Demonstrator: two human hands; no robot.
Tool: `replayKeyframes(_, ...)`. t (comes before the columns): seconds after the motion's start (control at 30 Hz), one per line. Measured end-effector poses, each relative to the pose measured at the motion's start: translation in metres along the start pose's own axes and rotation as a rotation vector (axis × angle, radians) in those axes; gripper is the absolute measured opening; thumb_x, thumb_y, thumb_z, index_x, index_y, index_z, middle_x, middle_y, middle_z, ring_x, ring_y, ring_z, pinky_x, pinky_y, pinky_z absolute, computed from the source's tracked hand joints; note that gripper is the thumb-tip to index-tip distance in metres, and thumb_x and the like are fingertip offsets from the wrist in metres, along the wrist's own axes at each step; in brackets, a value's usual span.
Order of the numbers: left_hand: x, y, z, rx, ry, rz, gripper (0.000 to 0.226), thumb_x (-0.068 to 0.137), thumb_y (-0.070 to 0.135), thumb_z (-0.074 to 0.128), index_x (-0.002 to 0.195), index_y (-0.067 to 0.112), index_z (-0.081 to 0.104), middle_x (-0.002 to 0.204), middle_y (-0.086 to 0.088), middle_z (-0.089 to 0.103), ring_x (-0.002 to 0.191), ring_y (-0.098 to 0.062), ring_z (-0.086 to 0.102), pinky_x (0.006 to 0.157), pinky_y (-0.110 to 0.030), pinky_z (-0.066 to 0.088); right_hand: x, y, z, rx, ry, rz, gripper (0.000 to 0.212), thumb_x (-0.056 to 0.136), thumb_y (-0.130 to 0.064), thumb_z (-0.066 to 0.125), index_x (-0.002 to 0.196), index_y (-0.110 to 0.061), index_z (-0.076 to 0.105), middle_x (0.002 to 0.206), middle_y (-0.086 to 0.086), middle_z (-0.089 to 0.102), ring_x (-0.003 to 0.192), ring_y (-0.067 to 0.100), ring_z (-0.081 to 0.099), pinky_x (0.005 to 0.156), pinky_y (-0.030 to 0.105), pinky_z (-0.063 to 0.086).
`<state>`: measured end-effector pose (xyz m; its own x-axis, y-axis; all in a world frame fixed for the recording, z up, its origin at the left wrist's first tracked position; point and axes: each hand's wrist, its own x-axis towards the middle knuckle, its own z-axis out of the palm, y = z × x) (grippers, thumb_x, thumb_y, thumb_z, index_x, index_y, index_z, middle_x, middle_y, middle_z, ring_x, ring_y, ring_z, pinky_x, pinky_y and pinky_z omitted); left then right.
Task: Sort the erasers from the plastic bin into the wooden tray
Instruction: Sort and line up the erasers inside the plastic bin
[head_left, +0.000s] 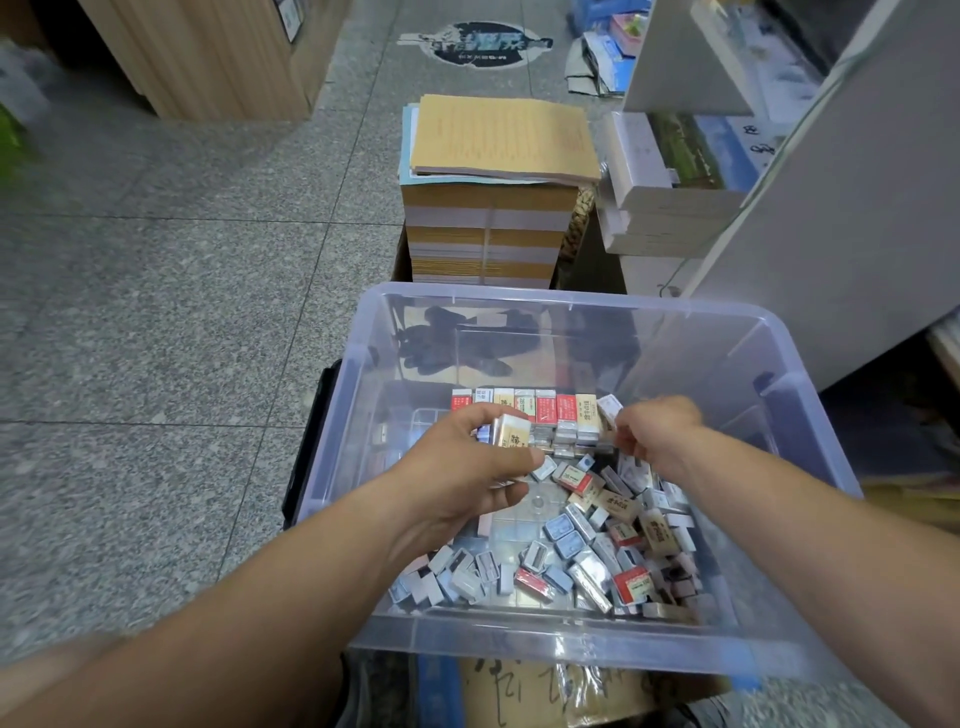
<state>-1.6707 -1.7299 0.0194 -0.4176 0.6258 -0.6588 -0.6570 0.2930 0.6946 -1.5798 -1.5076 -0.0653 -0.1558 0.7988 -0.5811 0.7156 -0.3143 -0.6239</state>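
While both hands work inside the clear plastic bin (571, 301), left hand (462, 483) grips a cream eraser (511, 434). Right hand (657, 431) pinches a white eraser (609, 408). Loose erasers (597, 540) litter the bin floor, with a stacked row (524, 408) behind.

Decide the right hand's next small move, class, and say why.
Probably lower the white eraser that the right hand pinches into place at the right end of the neat eraser row: it hangs right beside that end, tilted.
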Motion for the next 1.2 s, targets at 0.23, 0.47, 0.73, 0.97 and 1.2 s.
replayKeyframes(0.23, 0.000, 0.001, 0.000, -0.033, -0.014, -0.013, 0.058, 0.085, -0.015, 0.066, 0.137, 0.009, 0.055, 0.110, -0.019, 0.067, 0.089, -0.023, 0.066, 0.063, -0.028, 0.057, -0.003, 0.002, -0.009, -0.311, -0.099, -0.170, 0.023, 0.086, -0.022, 0.080, 0.079, -0.005, 0.067, 0.068, 0.013, 0.068, 0.068, 0.032, 0.068, 0.079, 0.050, 0.062)
replayKeyframes(0.47, -0.007, 0.005, -0.002, 0.100, -0.062, 0.125, 0.036, 0.089, -0.004, 0.072, 0.119, 0.014, 0.063, 0.099, -0.007, 0.072, 0.080, -0.014, 0.070, 0.071, -0.029, 0.060, -0.098, -0.035, -0.026, -0.148, -0.592, -0.362, 0.025, 0.101, -0.030, 0.060, 0.102, -0.007, 0.072, 0.088, 0.009, 0.069, 0.070, 0.019, 0.062, 0.062, 0.032, 0.049)
replayKeyframes(0.73, -0.039, 0.035, -0.014, 0.348, -0.004, 0.331, 0.032, 0.084, 0.013, 0.082, 0.111, 0.020, 0.066, 0.100, -0.004, 0.069, 0.064, -0.009, 0.063, 0.062, -0.024, 0.055, -0.157, -0.056, -0.023, 0.180, -0.800, -0.326, 0.007, 0.100, -0.011, 0.059, 0.100, -0.006, 0.063, 0.079, 0.009, 0.066, 0.065, 0.016, 0.063, 0.056, 0.029, 0.049)
replayKeyframes(0.97, -0.064, 0.069, -0.047, 0.082, 0.074, 0.343, 0.034, 0.096, -0.010, 0.050, 0.118, 0.013, 0.065, 0.114, -0.024, 0.061, 0.091, -0.026, 0.073, 0.063, -0.030, 0.061, -0.127, -0.056, 0.023, 0.044, -0.515, -0.294, 0.010, 0.091, 0.001, 0.069, 0.084, -0.005, 0.066, 0.078, 0.014, 0.066, 0.058, 0.017, 0.064, 0.055, 0.028, 0.057)
replayKeyframes(1.2, -0.061, 0.069, -0.070, 0.068, 0.148, 0.360, 0.026, 0.095, -0.004, 0.063, 0.118, 0.009, 0.059, 0.114, -0.018, 0.070, 0.097, -0.028, 0.075, 0.063, -0.031, 0.063, -0.086, -0.057, 0.099, -0.137, -0.406, -0.218, 0.017, 0.087, 0.006, 0.070, 0.082, -0.007, 0.059, 0.072, 0.016, 0.057, 0.064, 0.026, 0.055, 0.064, 0.035, 0.049)
